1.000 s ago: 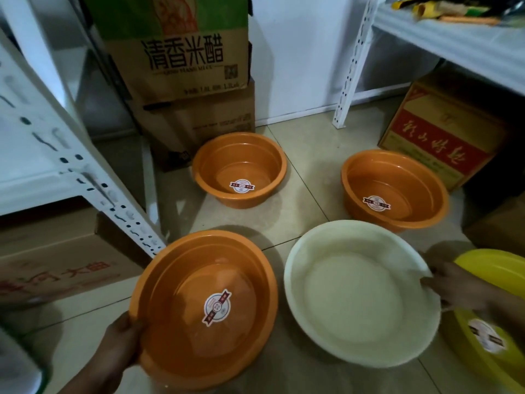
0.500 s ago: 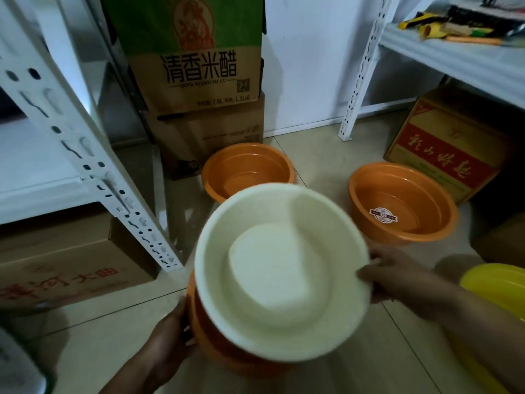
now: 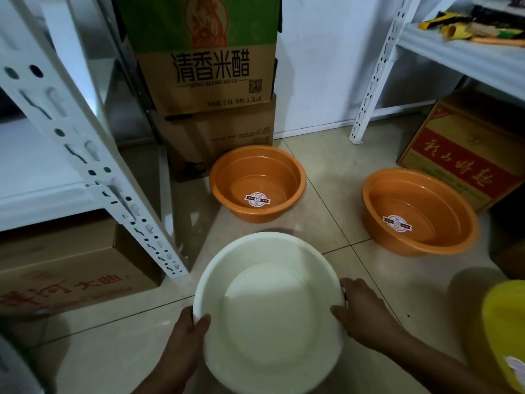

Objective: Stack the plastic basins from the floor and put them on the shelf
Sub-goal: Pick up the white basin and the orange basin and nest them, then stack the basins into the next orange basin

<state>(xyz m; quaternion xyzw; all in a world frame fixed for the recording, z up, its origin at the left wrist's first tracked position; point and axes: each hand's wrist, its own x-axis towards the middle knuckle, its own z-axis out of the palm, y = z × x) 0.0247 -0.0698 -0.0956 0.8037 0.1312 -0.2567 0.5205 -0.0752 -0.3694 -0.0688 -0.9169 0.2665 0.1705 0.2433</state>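
A white basin (image 3: pixel 270 311) fills the lower middle of the view, held between both hands. My left hand (image 3: pixel 189 334) grips its left rim, thumb over the edge. My right hand (image 3: pixel 360 311) holds its right rim. The orange basin it was set into is hidden beneath it. Two more orange basins stand on the tiled floor: one (image 3: pixel 257 183) in front of the stacked cartons, one (image 3: pixel 419 211) further right. A yellow basin (image 3: pixel 502 331) shows at the right edge.
A white metal shelf upright (image 3: pixel 93 155) slants down at the left with a carton (image 3: pixel 65 268) under the shelf. Stacked cartons (image 3: pixel 210 81) stand against the wall. Another shelf (image 3: pixel 466 55) and a red-labelled box (image 3: pixel 466 160) are at the right.
My right hand lifted the white basin from the floor and set it into the orange basin held by my left hand. Both hands now hold the white basin's rim, lower in view.
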